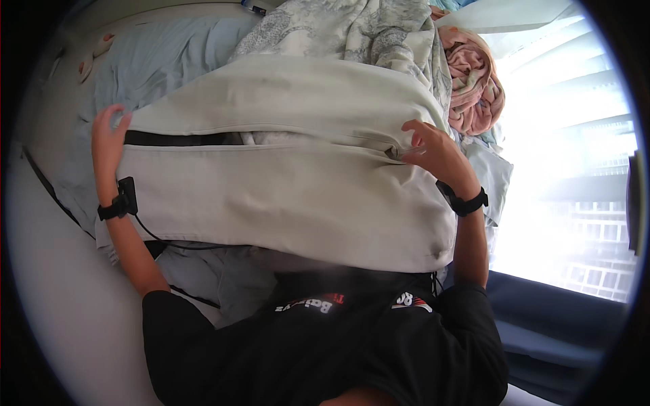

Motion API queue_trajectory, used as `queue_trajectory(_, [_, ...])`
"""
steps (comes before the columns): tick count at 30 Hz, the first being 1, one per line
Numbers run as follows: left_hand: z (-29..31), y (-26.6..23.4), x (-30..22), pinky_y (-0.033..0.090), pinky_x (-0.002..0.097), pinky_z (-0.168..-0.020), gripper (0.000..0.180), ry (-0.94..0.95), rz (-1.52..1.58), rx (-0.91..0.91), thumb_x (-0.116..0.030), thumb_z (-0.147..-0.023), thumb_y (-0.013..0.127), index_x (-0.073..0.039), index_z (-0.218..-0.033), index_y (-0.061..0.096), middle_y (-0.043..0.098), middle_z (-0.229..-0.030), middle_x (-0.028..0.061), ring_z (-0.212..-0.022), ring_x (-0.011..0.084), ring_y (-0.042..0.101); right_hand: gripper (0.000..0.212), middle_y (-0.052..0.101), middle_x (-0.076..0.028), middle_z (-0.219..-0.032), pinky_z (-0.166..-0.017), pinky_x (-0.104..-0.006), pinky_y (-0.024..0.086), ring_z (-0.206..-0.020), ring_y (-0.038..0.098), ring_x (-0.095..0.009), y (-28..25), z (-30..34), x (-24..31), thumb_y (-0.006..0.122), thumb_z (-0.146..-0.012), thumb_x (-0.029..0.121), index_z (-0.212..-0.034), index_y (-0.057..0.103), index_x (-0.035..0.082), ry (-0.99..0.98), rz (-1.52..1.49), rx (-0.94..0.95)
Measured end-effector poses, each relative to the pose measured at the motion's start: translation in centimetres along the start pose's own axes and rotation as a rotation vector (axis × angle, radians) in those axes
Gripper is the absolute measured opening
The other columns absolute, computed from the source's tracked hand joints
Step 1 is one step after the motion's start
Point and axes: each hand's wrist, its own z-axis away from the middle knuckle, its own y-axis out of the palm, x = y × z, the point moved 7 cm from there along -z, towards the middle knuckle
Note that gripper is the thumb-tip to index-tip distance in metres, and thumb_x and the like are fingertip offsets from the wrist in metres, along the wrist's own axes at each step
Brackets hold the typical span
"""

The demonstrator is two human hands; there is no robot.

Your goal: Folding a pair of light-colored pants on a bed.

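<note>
A pair of pale grey-beige trousers (291, 196) lies spread sideways in front of me, the two legs reaching left and the creased crotch part to the right. At the left ends of the legs is my left hand (108, 132), its thumb and fingers apart and slightly blurred, with nothing visible between them. My right hand (433, 149) hovers at or just over the crotch, beside a small dark fold in the cloth. Its fingers are bent and spread apart; whether they touch the cloth is hard to tell.
Behind the trousers lie a grey-and-white patterned blanket (379, 34), a light blue cloth (169, 57) and a rolled pink cloth (474, 81). A bright window with a sheer curtain (562, 169) stands at the right, above a dark blue surface (555, 318). A black cable (183, 247) trails from my left wristband.
</note>
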Motion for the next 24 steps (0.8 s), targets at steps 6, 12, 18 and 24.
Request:
queue_trajectory(6, [6.8,4.8,-22.8,0.05,0.0402,-0.102,0.046,0.452,0.308,0.658,-0.027,-0.09,0.078,0.0,-0.125,0.067,0.067,-0.128,0.017,-0.117,0.0354,0.064,0.041,0.071,-0.014,-0.106,-0.088,-0.0394,0.056,-0.101,0.071,-0.03,0.4,0.1,-1.5,0.082,-0.074,0.002,-0.114,0.07,0.002,-0.149,0.01,0.026])
queue_trajectory(12, [8.8,14.6,-37.9,0.053,0.0456,-0.094,0.049,0.77,0.438,0.854,-0.045,-0.101,0.061,-0.003,-0.122,0.071,0.072,-0.114,0.0211,-0.108,0.0392,0.067,0.036,0.067,-0.01,-0.1,-0.088,-0.0426,0.05,-0.098,0.067,-0.033,1.7,0.0,-1.2,0.079,-0.074,0.006,-0.109,0.069,0.008,-0.243,0.108,0.028])
queue_trajectory(18, [9.6,21.5,-46.4,0.053,0.0484,-0.083,0.042,0.537,0.673,1.024,-0.041,-0.102,0.055,-0.005,-0.11,0.075,0.073,-0.101,0.0184,-0.093,0.0425,0.068,0.039,0.069,-0.01,-0.104,-0.09,-0.042,0.051,-0.101,0.067,-0.033,1.7,0.6,-2.0,0.079,-0.074,0.006,-0.111,0.07,0.009,-0.155,0.033,-0.038])
queue_trajectory(24, [10.8,21.5,-46.6,0.056,0.0463,-0.076,0.035,0.554,0.85,0.755,-0.037,-0.093,0.072,-0.004,-0.102,0.078,0.075,-0.091,0.02,-0.082,0.0394,0.071,0.043,0.069,-0.012,-0.106,-0.092,-0.0434,0.052,-0.105,0.066,-0.036,1.5,2.1,-2.6,0.081,-0.072,0.006,-0.114,0.071,0.007,-0.197,0.028,-0.224])
